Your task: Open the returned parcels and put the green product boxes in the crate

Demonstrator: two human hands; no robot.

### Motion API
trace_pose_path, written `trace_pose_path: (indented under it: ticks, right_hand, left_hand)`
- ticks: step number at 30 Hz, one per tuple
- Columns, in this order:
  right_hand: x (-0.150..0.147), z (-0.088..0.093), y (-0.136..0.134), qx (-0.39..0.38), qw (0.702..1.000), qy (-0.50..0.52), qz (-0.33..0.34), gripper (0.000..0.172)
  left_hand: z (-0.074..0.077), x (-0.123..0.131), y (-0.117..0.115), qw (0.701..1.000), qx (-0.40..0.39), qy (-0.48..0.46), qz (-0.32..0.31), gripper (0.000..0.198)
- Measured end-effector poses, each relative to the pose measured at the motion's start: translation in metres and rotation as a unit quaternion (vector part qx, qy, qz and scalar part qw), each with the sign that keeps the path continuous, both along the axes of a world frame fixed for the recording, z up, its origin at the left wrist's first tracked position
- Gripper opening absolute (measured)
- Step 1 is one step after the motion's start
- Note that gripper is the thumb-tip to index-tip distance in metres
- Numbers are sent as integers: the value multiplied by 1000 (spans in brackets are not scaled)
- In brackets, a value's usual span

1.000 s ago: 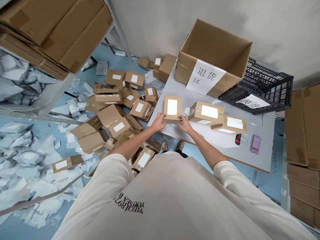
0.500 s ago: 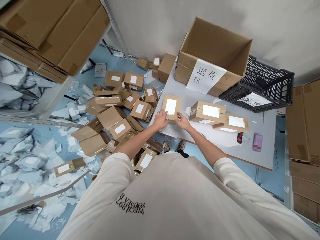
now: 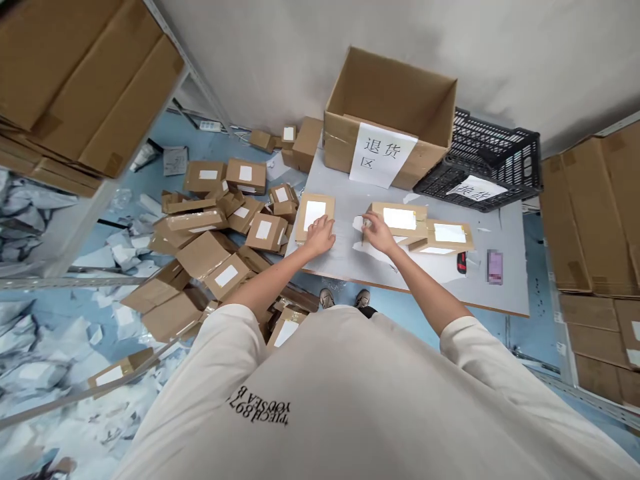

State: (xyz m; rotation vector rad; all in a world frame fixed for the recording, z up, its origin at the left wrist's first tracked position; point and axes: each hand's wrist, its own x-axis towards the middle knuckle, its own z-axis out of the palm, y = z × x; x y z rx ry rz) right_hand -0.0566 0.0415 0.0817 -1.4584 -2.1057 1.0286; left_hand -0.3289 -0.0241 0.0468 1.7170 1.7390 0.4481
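Note:
A small cardboard box [image 3: 302, 225] with a white label lies flat at the left end of the table. My left hand [image 3: 321, 235] is over its lower right corner, fingers loosely spread, not closed on it. My right hand [image 3: 379, 235] is at the left end of a second labelled cardboard box [image 3: 415, 235]; its fingers are apart, and I cannot tell whether they touch the cardboard. Against that box's right end sits a third labelled cardboard box [image 3: 469, 239].
On the table [image 3: 345, 260] stand a large open carton [image 3: 340, 143] with a handwritten sheet and a black plastic crate [image 3: 517, 180]. A red and black cutter [image 3: 461, 262] and a blurred purple item [image 3: 495, 267] lie right. Opened boxes [image 3: 200, 253] cover the floor at left, beside shelving.
My right hand has left the small box and moved right to the second box. My left hand has loosened from the small box, now nearer the table's left edge. The view has shifted right.

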Motion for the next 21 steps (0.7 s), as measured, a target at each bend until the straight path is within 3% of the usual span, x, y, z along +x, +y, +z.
trace_pose_path:
  ticks: [4, 9, 14, 21]
  right_hand:
    - [75, 18, 26, 27, 991, -77, -110, 52]
    - [142, 25, 44, -25, 969, -152, -191, 64]
    - [161, 17, 60, -49, 969, -156, -188, 68]
    - [154, 0, 69, -69, 972, -122, -190, 77]
  left_hand:
    - [9, 50, 29, 998, 26, -34, -55, 68]
    - [14, 106, 57, 992, 40, -77, -92, 72]
    - [12, 136, 75, 995, 29, -86, -42, 86]
    - [-1, 146, 85, 989, -39, -118, 75, 102]
